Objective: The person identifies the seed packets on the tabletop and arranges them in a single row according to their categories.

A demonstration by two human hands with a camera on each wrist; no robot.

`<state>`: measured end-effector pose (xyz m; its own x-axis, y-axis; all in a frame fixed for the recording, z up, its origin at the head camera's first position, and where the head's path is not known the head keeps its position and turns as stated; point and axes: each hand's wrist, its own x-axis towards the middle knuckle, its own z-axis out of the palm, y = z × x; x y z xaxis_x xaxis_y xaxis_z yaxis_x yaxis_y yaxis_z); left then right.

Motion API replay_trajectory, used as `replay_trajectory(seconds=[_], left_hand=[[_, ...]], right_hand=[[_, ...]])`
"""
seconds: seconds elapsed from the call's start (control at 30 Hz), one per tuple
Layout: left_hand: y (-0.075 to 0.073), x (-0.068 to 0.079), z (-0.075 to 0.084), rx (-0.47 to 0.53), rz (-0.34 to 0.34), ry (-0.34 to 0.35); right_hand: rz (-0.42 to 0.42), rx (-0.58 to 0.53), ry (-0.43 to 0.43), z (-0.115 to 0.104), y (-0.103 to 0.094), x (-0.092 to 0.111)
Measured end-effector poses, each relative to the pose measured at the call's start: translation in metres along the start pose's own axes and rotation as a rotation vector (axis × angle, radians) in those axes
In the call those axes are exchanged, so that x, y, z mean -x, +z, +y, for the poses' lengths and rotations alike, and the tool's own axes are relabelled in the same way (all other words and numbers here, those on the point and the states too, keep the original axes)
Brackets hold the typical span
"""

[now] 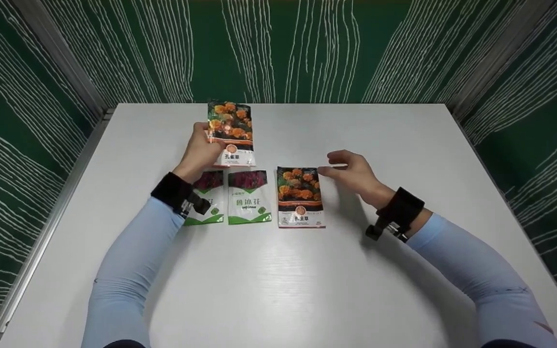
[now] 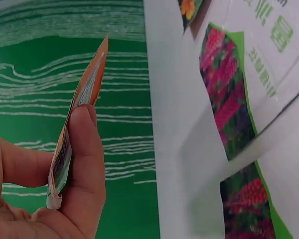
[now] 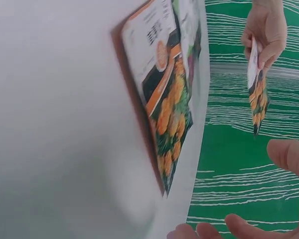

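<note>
My left hand pinches a seed packet with orange flowers on its front, raised above the far part of the table. In the left wrist view this packet appears almost edge-on between thumb and fingers. Another orange-flower seed packet lies flat on the table. Beside its upper right corner is my right hand, fingers apart and holding nothing; whether a fingertip touches the corner is unclear. Two white and green seed packets with dark pink flowers lie to its left, one partly hidden by my left wrist.
The white table bears the packets in a row near its middle. Green walls with white wavy lines stand along its far side and both flanks. Each wrist carries a black strap with a small camera.
</note>
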<state>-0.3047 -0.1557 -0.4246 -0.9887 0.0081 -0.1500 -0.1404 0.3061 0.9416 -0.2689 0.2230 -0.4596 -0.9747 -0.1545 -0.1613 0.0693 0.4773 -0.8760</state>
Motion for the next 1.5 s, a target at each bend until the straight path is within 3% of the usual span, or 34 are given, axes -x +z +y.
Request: replay_trajectory(seconds=[0.4, 0.83, 1.0, 1.27, 1.5], left_hand=[[0.051, 0.007, 0.001, -0.016, -0.111, 0.06], [0.099, 0.015, 0.005, -0.008, -0.237, 0.068], [0.112, 0.019, 0.005, -0.051, -0.291, 0.095], [0.138, 0.022, 0.006, -0.08, -0.295, 0.153], [0.162, 0.026, 0.008, -0.089, -0.304, 0.151]], right_hand=[[-0.058, -0.15, 0.038, -0.014, 0.017, -0.005], [-0.126, -0.29, 0.109, -0.016, 0.022, -0.015], [-0.12, -0.302, 0.127, -0.014, 0.021, -0.016], [-0.082, -0.282, 0.14, -0.008, 0.013, -0.017], [-0.034, -0.227, 0.148, 0.001, 0.006, -0.018]])
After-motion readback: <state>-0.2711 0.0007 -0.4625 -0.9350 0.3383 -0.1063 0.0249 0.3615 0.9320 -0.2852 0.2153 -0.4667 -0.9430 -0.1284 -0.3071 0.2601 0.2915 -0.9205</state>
